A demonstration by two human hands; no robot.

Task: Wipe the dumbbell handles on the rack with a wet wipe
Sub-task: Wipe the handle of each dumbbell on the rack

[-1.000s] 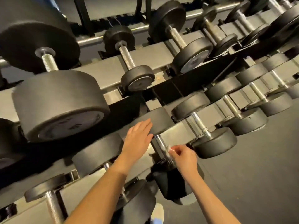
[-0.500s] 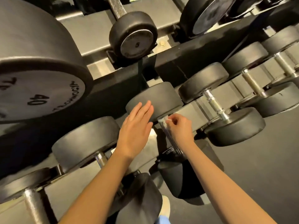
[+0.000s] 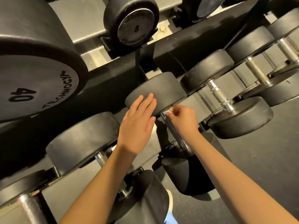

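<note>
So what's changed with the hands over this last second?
The right hand, pinching the wet wipe, slid up the handle from its near end to the far weight head. The left hand stayed open and flat over that head.

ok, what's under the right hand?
A white wet wipe, pinched against the top of the knurled dumbbell handle. The right hand covers most of the wipe and that handle stretch.
</note>
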